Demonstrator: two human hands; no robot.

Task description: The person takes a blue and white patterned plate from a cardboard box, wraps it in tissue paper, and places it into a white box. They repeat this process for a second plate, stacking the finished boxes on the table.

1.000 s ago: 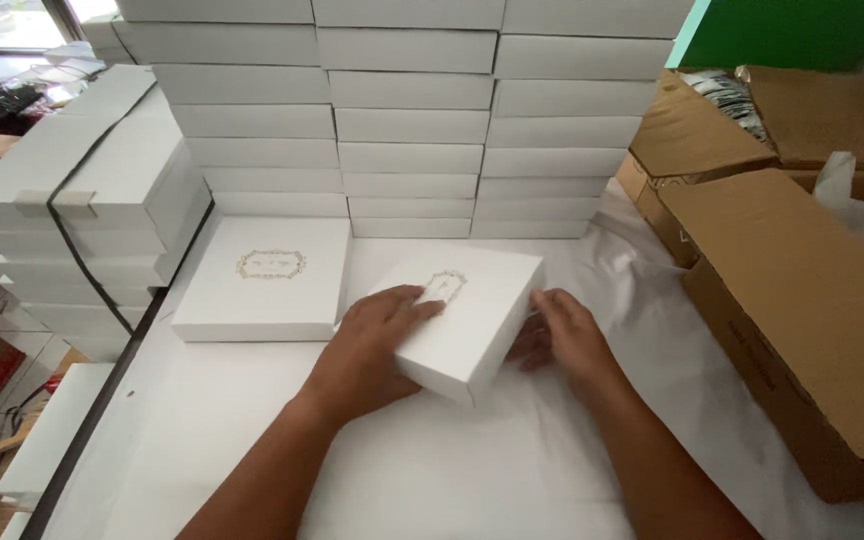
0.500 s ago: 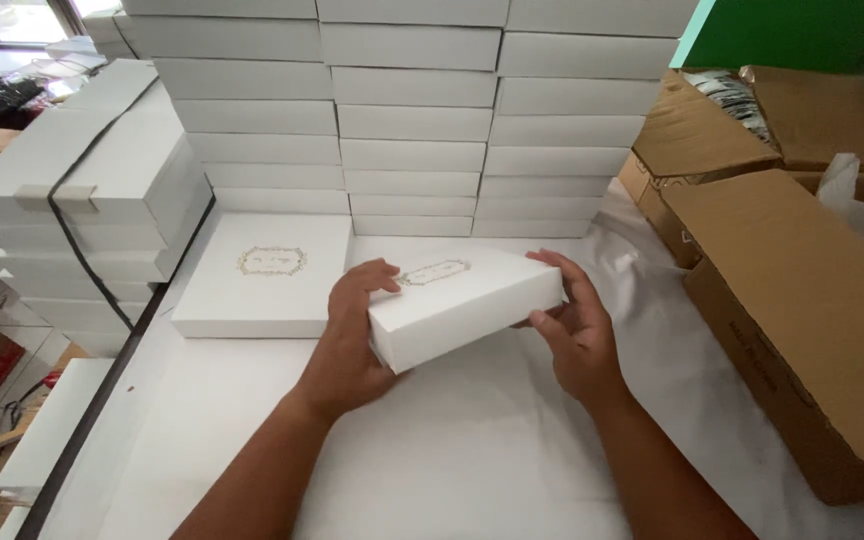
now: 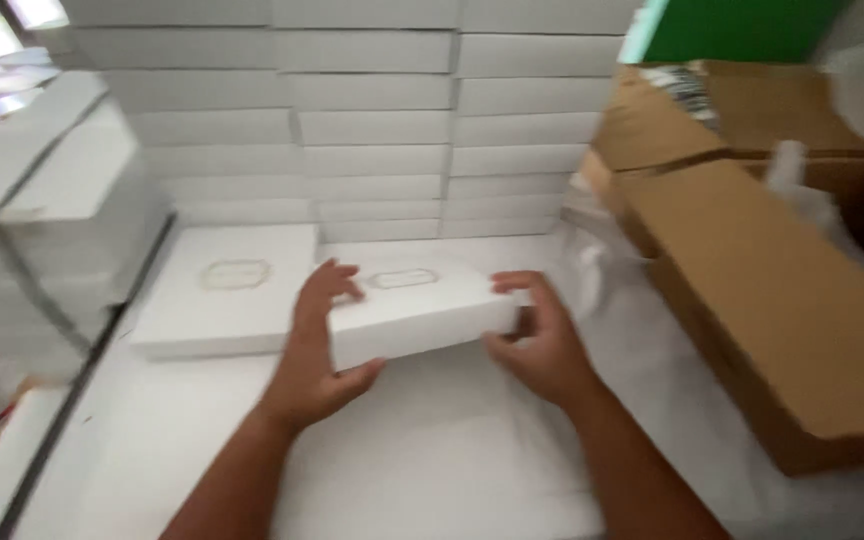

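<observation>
White card everywhere. Far left of frame: a strapped bundle of white boxes [image 3: 47,190], banded so the stack stays together, blurred. Next to it, left of centre, a flat white box with an oval emblem [image 3: 227,290] lies lid up on the white worktop [image 3: 432,470], parked just beside the hands and within easy reach.

Left hand [image 3: 317,350] sits at lower centre-left, fingers [image 3: 330,285] curled over the top edge of the held white box [image 3: 422,310] and thumb pressed under its near edge, so it clamps that end. The box sits at frame centre, gripped at both short ends, near face tilted toward the camera; its far edge is hidden, so whether it is clear of the worktop is hard to tell. The two-ended hold keeps it level and steerable. Right hand [image 3: 542,345] at centre-right grasps the other end, fingers hooked over the top corner, thumb under.

Behind, across the upper frame, a wall of stacked white boxes [image 3: 372,110], piled in neat columns to save space. Right side: open brown cardboard cartons [image 3: 752,290], flaps up, pale wrapping inside. Green panel [image 3: 742,25] upper right.
</observation>
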